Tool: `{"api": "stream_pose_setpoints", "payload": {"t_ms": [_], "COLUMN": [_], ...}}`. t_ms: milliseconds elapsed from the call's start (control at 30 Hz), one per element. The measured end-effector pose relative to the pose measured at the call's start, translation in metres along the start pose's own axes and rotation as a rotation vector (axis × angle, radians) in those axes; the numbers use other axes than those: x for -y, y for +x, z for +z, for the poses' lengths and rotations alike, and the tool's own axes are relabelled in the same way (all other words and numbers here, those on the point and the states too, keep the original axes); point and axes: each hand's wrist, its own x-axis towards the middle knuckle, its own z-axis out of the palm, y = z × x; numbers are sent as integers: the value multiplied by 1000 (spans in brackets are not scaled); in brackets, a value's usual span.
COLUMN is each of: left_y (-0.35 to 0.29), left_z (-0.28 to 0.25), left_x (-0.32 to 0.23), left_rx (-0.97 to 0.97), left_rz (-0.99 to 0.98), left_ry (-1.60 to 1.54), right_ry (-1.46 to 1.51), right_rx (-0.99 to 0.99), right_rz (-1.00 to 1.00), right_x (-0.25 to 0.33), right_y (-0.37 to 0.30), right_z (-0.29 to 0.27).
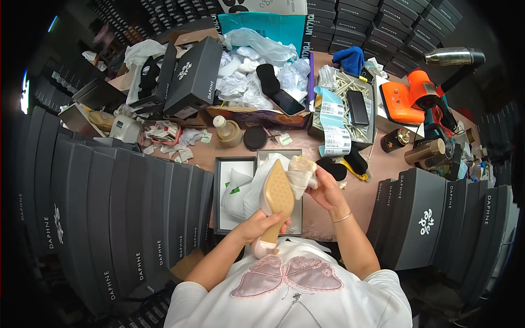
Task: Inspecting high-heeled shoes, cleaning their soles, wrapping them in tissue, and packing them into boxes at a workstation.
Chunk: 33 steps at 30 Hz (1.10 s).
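Observation:
My left hand [262, 225] is closed round the middle of a pale heeled shoe [280, 188], whose pointed tan sole faces up and whose heel hangs toward my shirt. Beside the toe, my right hand [328, 191] pinches a crumpled whitish cloth [299, 174] with yellowish stains. The cloth is up against the shoe's right side; whether it presses on it is hard to tell. Under both hands lies an open grey shoe box [220, 218]. White tissue paper [235, 198] with a small green tag fills its left part.
Dark shoe boxes are stacked at left [126, 208] and right [418, 218]. Behind the work spot stand a glue-coloured bottle [227, 132], a round black lid [255, 138], a carton of crumpled plastic [246, 82], a tray of white sticks [350, 87] and an orange device [402, 103].

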Motion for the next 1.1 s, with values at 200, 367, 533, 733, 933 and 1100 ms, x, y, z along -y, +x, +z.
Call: {"api": "stream_pose_setpoints", "payload": {"t_ms": [200, 367, 533, 733, 933, 1100], "left_y": [62, 70, 48, 34, 21, -11], "left_z": [24, 29, 22, 13, 8, -9], "left_x": [-8, -30, -29, -11, -15, -9], "left_rx": [31, -4, 27, -42, -2, 81], "left_rz": [37, 114, 74, 42, 104, 82], "left_ry": [188, 176, 253, 258, 200, 138], "right_ry": [-771, -265, -479, -777, -39, -298], "right_rx": [-434, -479, -336, -482, -22, -20], "right_rz": [-524, -308, -320, -692, -258, -181], "right_x": [31, 78, 101, 94, 90, 40], "right_y": [9, 13, 4, 32, 29, -8], "right_z": [-30, -92, -67, -67, -35, 34]}}
